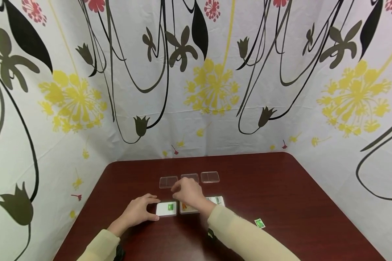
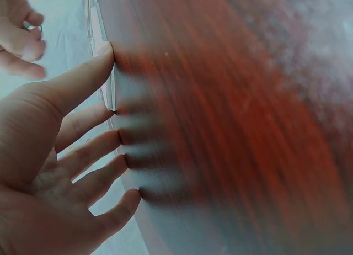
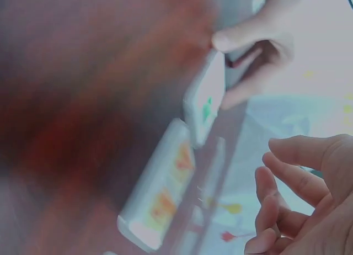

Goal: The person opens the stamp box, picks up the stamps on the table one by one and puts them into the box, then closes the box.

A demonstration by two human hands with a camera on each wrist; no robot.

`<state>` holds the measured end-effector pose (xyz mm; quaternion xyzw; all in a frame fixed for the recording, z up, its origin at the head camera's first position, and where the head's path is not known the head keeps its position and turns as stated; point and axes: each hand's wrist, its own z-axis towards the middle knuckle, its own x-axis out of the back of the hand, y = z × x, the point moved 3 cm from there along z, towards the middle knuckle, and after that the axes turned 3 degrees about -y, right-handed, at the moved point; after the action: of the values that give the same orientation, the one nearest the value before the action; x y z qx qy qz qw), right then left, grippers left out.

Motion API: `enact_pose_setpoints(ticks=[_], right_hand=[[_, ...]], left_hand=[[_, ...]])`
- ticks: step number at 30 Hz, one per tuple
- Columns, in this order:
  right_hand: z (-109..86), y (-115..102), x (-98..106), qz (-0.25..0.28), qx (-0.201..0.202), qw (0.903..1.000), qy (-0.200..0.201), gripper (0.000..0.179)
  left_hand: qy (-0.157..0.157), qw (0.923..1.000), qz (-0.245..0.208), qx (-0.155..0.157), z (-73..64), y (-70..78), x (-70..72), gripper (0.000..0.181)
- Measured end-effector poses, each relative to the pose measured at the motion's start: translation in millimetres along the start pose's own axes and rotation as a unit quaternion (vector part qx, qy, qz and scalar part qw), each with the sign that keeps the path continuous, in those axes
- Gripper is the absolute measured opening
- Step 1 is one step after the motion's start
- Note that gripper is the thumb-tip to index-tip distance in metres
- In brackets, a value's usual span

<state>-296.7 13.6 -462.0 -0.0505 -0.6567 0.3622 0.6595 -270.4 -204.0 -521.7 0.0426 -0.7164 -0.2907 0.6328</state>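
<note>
My left hand (image 1: 135, 211) holds the left end of a flat white case (image 1: 162, 209) between thumb and index finger at its corners. The other fingers (image 2: 99, 180) spread with their tips on the table. A small green-printed square (image 1: 170, 207) lies on the case's right part. My right hand (image 1: 188, 192) hovers above a second case (image 1: 185, 208) with orange pictures. Its fingers (image 3: 298, 180) bend loosely, nothing visible between thumb and index finger. A white card with green print (image 1: 217, 200) is partly hidden by my right arm.
Three clear shallow trays or lids (image 1: 210, 177) stand in a row farther back; my right hand overlaps the middle one. A loose green-and-white square (image 1: 259, 223) lies to the right on the dark red table (image 1: 264, 185). Flower-patterned cloth (image 1: 212, 137) hangs behind and at the sides.
</note>
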Motion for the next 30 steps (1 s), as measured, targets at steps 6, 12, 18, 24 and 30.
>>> enact_pose_setpoints(ticks=[6,12,18,24,30], right_hand=[[-5.8,1,28,0.011,0.017,0.9998,-0.004,0.012],[-27.2,17,57,0.012,-0.004,0.9999,-0.011,0.016],[-55.9,49,86,0.012,-0.021,0.9997,0.004,0.018],[-86.2,84,107,0.007,-0.042,0.9985,0.033,0.019],[-115.5,115,119,0.014,-0.073,0.9959,0.051,0.027]], left_hand=[[0.0,1.0,-0.005,-0.002,0.3,0.3,0.8,0.062],[0.001,0.9999,-0.01,0.001,-0.3,1.5,-0.8,0.063],[0.006,1.0,-0.006,-0.001,-1.3,2.4,-0.7,0.062],[0.005,1.0,-0.007,0.002,-2.2,1.9,-0.9,0.061],[0.004,0.9999,-0.015,0.003,-4.2,3.1,-2.2,0.061]])
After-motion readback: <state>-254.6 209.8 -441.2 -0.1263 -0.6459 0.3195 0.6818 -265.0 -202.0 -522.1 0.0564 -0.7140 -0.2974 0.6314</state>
